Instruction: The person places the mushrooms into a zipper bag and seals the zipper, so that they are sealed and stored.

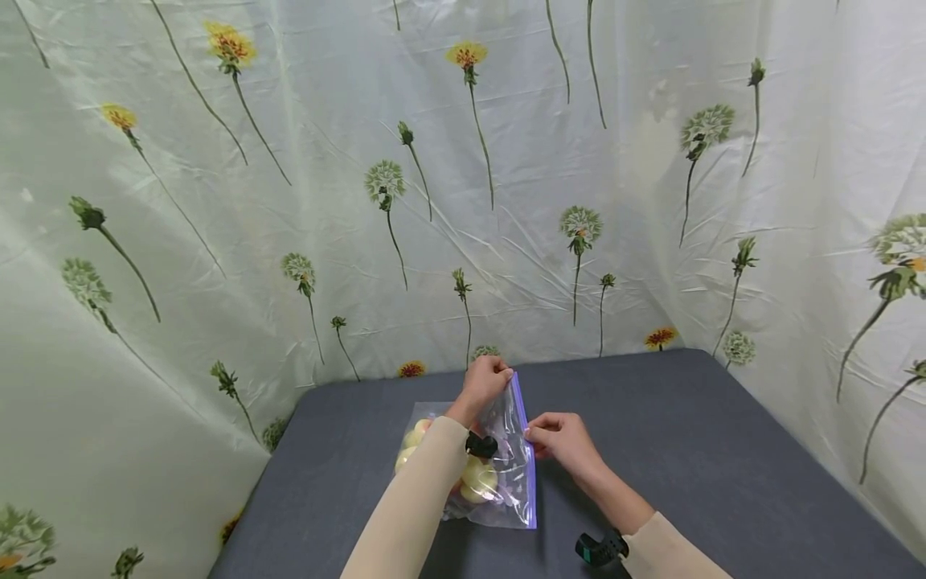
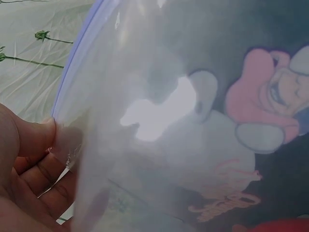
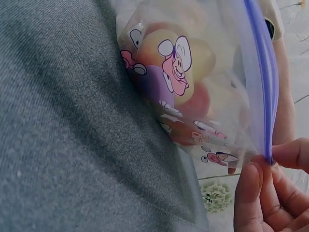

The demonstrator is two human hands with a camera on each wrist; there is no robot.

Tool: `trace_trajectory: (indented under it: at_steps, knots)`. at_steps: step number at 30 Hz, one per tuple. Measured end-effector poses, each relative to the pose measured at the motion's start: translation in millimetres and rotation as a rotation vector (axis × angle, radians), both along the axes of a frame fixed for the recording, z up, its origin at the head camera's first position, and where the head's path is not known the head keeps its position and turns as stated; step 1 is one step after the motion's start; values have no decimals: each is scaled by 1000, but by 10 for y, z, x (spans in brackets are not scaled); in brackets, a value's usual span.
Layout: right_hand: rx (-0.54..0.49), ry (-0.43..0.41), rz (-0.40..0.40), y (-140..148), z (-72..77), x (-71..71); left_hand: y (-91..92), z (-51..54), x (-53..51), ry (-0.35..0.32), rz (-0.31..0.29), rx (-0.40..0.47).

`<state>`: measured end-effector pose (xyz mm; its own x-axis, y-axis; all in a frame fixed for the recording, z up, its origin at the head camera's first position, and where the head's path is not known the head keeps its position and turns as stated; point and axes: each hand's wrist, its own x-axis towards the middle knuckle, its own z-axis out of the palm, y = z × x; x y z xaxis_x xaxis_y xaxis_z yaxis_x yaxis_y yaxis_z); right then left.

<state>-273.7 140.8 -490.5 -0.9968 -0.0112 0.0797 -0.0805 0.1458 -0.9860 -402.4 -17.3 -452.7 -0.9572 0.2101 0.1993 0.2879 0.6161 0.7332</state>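
A clear zip bag (image 1: 512, 490) with a purple zip strip (image 1: 531, 486) lies on the dark table, its mouth toward the right. Inside are several round yellow and reddish fruits (image 3: 159, 53), of a kind I cannot tell for sure. Cartoon figures are printed on the plastic. My left hand (image 1: 483, 390) pinches the far corner of the mouth by the strip; in the left wrist view its thumb presses the plastic against the fingers. Farther along the strip, around its middle, my right hand (image 1: 567, 442) pinches the edge between thumb and fingers.
The grey table (image 1: 651, 450) extends around the bag on both sides. A pale curtain (image 1: 347, 201) with printed dandelions hangs behind and beside it. Dark bands (image 1: 602, 549) sit at both wrists.
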Motion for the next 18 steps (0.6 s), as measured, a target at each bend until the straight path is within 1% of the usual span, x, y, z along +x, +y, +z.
trace_trajectory:
  at_steps: [8,14,18]
  knots:
    - [-30,7,66,43,-51,20,-9,28,30,-15,-8,14]
    - [-60,0,116,72,-72,37,-22,14,17,-7,6,9]
    - [-56,-4,149,96,-100,49,-30,3,4,-4,7,9]
